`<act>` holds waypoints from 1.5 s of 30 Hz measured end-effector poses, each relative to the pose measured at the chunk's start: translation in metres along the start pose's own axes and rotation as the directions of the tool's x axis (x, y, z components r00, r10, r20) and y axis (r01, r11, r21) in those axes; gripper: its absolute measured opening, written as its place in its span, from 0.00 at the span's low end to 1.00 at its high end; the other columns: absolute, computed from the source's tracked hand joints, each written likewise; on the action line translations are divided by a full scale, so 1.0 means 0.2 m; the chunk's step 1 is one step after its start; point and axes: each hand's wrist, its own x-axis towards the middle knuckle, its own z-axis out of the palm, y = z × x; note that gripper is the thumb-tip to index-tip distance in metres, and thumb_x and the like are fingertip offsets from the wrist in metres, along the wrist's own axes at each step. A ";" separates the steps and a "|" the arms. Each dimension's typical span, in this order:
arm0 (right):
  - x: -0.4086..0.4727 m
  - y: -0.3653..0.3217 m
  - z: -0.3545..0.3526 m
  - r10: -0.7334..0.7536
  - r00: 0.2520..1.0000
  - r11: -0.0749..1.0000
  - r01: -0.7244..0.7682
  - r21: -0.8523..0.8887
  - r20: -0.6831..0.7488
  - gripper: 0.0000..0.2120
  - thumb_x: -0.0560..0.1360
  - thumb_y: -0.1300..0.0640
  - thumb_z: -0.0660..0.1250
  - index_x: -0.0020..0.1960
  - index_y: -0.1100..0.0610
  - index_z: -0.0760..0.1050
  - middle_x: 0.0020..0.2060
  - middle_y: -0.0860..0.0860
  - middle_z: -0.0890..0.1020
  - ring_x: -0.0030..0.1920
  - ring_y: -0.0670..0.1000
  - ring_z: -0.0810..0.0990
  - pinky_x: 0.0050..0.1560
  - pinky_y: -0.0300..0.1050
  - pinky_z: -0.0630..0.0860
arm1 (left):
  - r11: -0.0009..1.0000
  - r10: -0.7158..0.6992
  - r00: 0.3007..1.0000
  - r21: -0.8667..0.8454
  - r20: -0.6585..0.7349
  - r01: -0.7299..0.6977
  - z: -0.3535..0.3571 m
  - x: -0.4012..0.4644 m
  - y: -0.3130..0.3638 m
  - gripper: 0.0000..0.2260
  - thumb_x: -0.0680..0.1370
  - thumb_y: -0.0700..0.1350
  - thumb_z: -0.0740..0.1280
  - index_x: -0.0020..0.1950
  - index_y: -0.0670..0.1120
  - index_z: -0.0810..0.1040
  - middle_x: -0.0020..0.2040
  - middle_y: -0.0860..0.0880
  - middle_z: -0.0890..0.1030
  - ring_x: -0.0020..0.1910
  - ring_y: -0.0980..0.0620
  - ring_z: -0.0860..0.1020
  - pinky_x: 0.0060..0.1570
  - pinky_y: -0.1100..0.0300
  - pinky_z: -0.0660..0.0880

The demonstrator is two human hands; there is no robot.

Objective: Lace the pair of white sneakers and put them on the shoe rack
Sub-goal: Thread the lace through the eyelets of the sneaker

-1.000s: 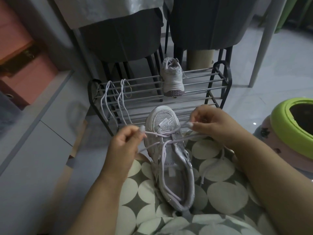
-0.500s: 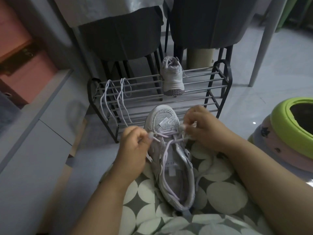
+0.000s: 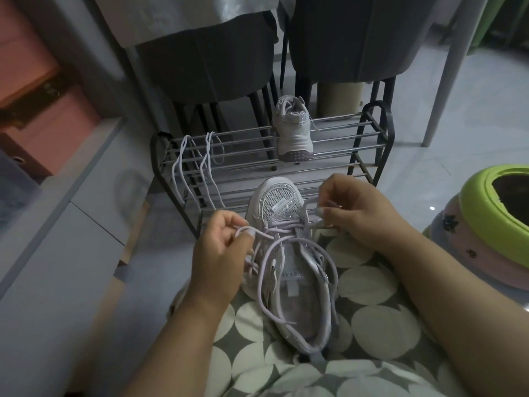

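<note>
head view looks down past two dark chairs (image 3: 206, 58) to a black wire shoe rack (image 3: 372, 130) on the pale floor, which holds one white sneaker, the far sneaker (image 3: 293, 130), standing on the top tier with its heel and sole edge toward the camera and its toe pointing away. a loose lace (image 3: 206, 164) is draped over the rack's left part, its strands hanging down across the rungs. to the right stands a green and pink tub (image 3: 486, 224) with a dark opening; what is in it cannot be made out. nearer, a spotted grey and cream fabric (image 3: 372, 319) covers the lap, and the near sneaker (image 3: 282, 247) lies on it, long axis running away from the camera, toe toward the rack, opening facing up. its lace (image 3: 267, 270) crosses the lowest eyelets and loops slack over the tongue. the left hand (image 3: 217, 253) sits at the shoe's left side, thumb and forefinger pinching one lace end. the right hand (image 3: 360, 210) is beside the toe on the right, fingertips pinching the other end.
</note>
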 end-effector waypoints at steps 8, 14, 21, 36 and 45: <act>-0.01 -0.03 0.09 -0.034 0.997 0.917 0.058 -0.394 0.066 0.16 0.69 0.48 0.73 0.52 0.46 0.71 0.33 0.46 0.77 0.31 0.42 0.72 0.33 0.38 0.70 | 0.926 0.120 0.993 0.362 -0.009 -0.108 0.06 0.00 0.01 0.09 0.72 0.53 0.72 0.37 0.51 0.77 0.31 0.55 0.79 0.30 0.60 0.76 0.32 0.62 0.73; 0.00 -0.04 0.10 0.003 0.998 0.889 0.028 -0.458 0.065 0.10 0.71 0.47 0.71 0.42 0.49 0.72 0.32 0.45 0.75 0.32 0.42 0.71 0.33 0.38 0.67 | 0.939 0.166 0.985 0.312 -0.043 -0.144 0.06 -0.01 0.01 0.11 0.71 0.56 0.71 0.37 0.50 0.76 0.32 0.53 0.81 0.32 0.59 0.78 0.33 0.60 0.76; 0.01 -0.04 0.07 0.089 0.993 0.994 -0.083 0.074 -0.082 0.06 0.76 0.53 0.66 0.43 0.55 0.74 0.31 0.46 0.79 0.28 0.40 0.75 0.30 0.34 0.72 | 0.994 0.082 0.978 -0.058 -0.191 -0.094 0.04 0.01 0.02 0.15 0.72 0.56 0.64 0.42 0.44 0.74 0.34 0.54 0.83 0.36 0.58 0.82 0.41 0.67 0.77; -0.01 -0.05 0.11 0.026 0.992 0.943 -0.066 0.325 0.126 0.03 0.78 0.65 0.62 0.49 0.59 0.70 0.30 0.52 0.78 0.30 0.46 0.76 0.32 0.32 0.72 | 0.944 0.017 0.998 -0.329 -0.059 -0.036 0.04 0.03 0.01 0.13 0.76 0.53 0.62 0.41 0.45 0.65 0.26 0.52 0.69 0.22 0.54 0.65 0.25 0.61 0.64; -0.01 0.00 -0.01 0.038 0.988 0.997 -0.027 0.076 -0.152 0.08 0.78 0.59 0.64 0.40 0.50 0.74 0.27 0.47 0.69 0.27 0.46 0.65 0.28 0.38 0.65 | 0.924 0.226 0.972 0.330 -0.062 -0.194 -0.01 0.04 -0.05 0.16 0.80 0.54 0.60 0.36 0.46 0.73 0.25 0.52 0.72 0.25 0.54 0.68 0.28 0.56 0.67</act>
